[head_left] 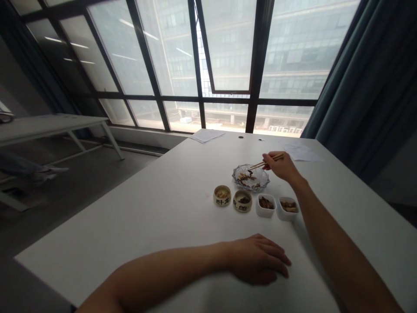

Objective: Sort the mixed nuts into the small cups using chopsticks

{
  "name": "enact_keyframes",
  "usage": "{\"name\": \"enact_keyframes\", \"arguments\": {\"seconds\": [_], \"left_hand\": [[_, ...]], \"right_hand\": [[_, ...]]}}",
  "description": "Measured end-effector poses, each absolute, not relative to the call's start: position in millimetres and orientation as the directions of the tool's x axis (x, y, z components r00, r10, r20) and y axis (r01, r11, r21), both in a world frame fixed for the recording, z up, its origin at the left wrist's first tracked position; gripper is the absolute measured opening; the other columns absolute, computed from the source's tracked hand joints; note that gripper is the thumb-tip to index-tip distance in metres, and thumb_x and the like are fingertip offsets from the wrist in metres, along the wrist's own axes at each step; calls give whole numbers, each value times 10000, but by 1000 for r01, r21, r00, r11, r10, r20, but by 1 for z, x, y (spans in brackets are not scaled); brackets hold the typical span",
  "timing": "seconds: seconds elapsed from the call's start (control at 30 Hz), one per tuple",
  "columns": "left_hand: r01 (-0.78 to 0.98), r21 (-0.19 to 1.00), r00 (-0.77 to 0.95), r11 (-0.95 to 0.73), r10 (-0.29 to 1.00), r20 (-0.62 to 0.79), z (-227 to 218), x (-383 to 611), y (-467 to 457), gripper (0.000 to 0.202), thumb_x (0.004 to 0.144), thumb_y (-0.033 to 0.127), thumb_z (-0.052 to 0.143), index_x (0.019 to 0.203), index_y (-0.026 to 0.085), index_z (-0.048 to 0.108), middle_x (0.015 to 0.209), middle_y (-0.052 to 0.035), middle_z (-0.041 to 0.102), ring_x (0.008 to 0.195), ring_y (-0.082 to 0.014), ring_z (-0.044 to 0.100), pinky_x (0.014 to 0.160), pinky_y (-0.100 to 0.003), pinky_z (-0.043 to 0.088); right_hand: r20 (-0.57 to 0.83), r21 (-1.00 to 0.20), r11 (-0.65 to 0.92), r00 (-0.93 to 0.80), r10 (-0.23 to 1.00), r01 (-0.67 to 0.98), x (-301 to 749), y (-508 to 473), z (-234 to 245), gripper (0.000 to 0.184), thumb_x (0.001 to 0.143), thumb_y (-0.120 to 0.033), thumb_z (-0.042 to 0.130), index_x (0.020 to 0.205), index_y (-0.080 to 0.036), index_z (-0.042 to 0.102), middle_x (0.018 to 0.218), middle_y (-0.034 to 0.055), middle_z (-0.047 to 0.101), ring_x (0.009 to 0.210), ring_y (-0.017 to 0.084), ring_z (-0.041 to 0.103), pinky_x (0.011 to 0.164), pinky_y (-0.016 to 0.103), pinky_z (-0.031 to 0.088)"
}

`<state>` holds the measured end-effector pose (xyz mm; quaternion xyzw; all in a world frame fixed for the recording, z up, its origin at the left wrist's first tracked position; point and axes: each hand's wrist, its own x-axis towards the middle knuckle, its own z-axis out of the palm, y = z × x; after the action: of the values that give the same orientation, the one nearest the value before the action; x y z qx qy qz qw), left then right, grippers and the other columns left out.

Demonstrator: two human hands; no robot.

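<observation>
My right hand [279, 165] grips a pair of wooden chopsticks [259, 165], their tips over a clear glass bowl [235, 179] with a scalloped rim. At the tips is a small dark piece [250, 172]; I cannot tell whether it is pinched or touching the pile. Brown and pale dried pieces [246, 178] lie in the bowl. In front of it stand two cream round dishes with dark characters, a left one [222, 201] and a right one [242, 208], plus two white square cups [266, 212] [287, 215], all holding dried bits. My left hand [259, 260] rests flat on the table, holding nothing.
The white table [156, 217] reaches toward the windows. Paper sheets [206, 135] lie at its far left, and another sheet [301, 152] lies beyond my right hand. A second table [52, 124] stands at the left, and a blue curtain [361, 87] hangs at the right.
</observation>
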<state>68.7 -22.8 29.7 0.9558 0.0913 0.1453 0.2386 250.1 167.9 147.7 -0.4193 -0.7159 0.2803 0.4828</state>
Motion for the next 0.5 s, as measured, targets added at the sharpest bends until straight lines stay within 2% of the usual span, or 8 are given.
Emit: {"name": "enact_keyframes", "arguments": {"seconds": [0.17,0.33,0.5], "left_hand": [[117,487,943,-866,251,220,26,68,-22,380,958,338,501,1290,236,657,1507,-52,622,1483,-223,490,1286,-391,292],[99,498,937,-862,250,245,24,69,-22,372,951,336,506,1271,229,663,1488,-62,635,1470,-226,505,1275,-378,309],[111,511,942,-852,254,220,27,69,-22,372,952,339,507,1279,241,655,1499,-55,628,1475,-230,500,1277,-397,311]], "right_hand": [[463,-728,515,-229,856,452,241,179,125,450,939,-532,666,656,-184,632,595,84,694,634,277,783,484,254,538],[433,-707,500,-252,865,501,239,180,122,393,952,-484,650,697,-186,671,645,104,739,653,273,780,543,277,558],[447,-655,523,-278,850,545,234,176,123,396,960,-436,622,644,-199,648,635,97,743,618,250,752,554,278,530]]}}
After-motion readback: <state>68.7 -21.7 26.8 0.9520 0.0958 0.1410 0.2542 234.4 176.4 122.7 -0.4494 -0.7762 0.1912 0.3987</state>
